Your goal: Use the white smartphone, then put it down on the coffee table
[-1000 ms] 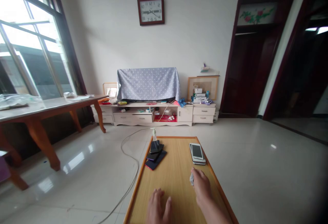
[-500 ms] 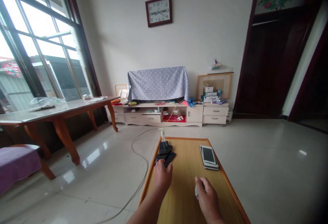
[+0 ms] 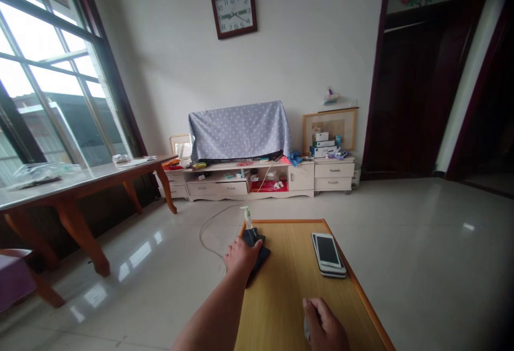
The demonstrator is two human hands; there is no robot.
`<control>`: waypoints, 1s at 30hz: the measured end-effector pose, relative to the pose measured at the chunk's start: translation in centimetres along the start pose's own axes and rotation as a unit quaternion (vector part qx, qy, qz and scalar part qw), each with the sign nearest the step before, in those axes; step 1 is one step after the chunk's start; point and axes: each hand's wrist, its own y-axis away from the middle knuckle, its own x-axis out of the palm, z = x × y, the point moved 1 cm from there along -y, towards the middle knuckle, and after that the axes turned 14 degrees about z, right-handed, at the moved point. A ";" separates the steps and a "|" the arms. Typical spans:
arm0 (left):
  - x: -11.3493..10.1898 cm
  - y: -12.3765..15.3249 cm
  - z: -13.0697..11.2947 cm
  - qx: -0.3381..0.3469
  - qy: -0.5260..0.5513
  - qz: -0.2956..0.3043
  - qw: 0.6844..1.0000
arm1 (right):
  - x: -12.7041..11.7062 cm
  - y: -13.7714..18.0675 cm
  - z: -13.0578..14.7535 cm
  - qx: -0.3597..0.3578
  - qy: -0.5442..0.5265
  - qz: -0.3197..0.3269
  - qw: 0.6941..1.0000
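Note:
My left hand (image 3: 241, 256) reaches over a pile of dark phones at the far left of the wooden table. Its thumb and fingers straddle the black top phone (image 3: 250, 236), closed on its sides. Beneath it, another dark phone (image 3: 261, 261) sticks out to the right. Low in the view, my right hand (image 3: 327, 327) is closed around a small pale, cloth-like piece (image 3: 306, 330), mostly hidden by the fingers. White phones (image 3: 329, 252) lie stacked near the table's right edge, beyond my right hand.
A pump bottle (image 3: 248, 218) stands at the table's far left corner, just behind the dark phones. The wooden table (image 3: 287, 265) has a raised orange-brown rim. A cable (image 3: 203, 233) runs over the floor at left. Further off is a white TV cabinet (image 3: 301, 177).
My left hand has moved forward from the near end of the dark pile onto its top phone. My right hand sits slightly lower in view, still closed. The view has shifted a little.

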 end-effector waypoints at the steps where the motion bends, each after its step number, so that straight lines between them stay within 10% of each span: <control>1: 0.3 -0.5 -0.2 -0.004 -0.004 0.003 1.000 | 0.1 -0.2 -0.2 0.003 0.002 -0.008 1.000; 15: 2.7 -2.8 -0.8 -0.024 0.025 0.008 0.999 | -0.3 -1.0 -1.4 -0.011 -0.010 0.025 1.000; 30: -0.7 2.1 0.0 0.063 0.172 -0.005 0.983 | -0.9 0.8 2.0 -0.027 -0.024 -0.014 0.999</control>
